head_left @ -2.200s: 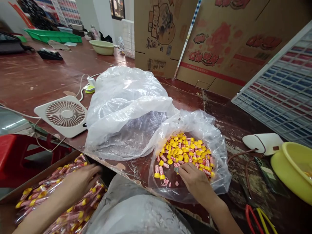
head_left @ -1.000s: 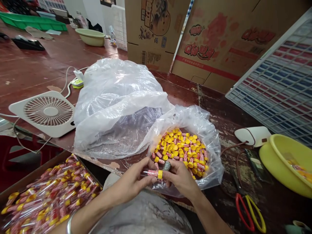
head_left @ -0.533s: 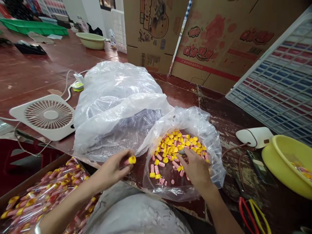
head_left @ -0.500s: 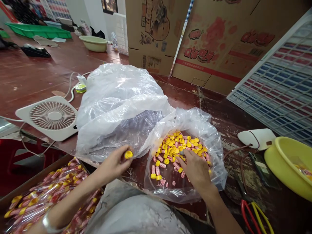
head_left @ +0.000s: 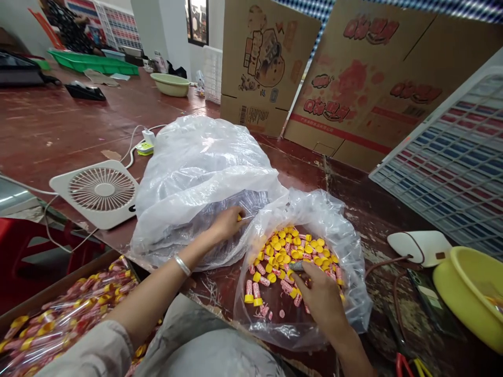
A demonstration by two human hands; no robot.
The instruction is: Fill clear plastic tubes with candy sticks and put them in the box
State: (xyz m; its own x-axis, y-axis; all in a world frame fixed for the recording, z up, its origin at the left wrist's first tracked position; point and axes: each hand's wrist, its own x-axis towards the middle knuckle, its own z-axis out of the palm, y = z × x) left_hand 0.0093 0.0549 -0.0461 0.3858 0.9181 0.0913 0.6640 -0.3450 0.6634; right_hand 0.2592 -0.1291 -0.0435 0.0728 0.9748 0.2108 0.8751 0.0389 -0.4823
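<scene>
My left hand [head_left: 228, 222] is at the mouth of a large clear plastic bag [head_left: 208, 141], its fingers closed on a yellow cap [head_left: 239, 217] that shows only in part. My right hand [head_left: 320, 293] hovers over a smaller clear bag [head_left: 353, 272] lying open. Its thumb and forefinger are apart, and a grey covering sits on one fingertip. Inside that bag is a pile of small pink-patterned tubes with yellow caps [head_left: 281, 246]. Two tubes [head_left: 252, 291] stand cap-down at the near left of the pile, beside pink crumbs. My right hand's other fingers are partly hidden.
A box [head_left: 74, 309] of packed yellow-capped tubes is at lower left, below a white fan [head_left: 104, 189]. On the right are a yellow basin [head_left: 467, 293], a phone [head_left: 432, 301], a white device [head_left: 418, 247] and scissors [head_left: 403, 361]. Cardboard boxes [head_left: 334, 99] stand behind.
My left hand has moved forward and right, to the large bag's mouth, with the yellow cap. My right hand stays over the pile, slightly lower in view. The camera view has shifted.
</scene>
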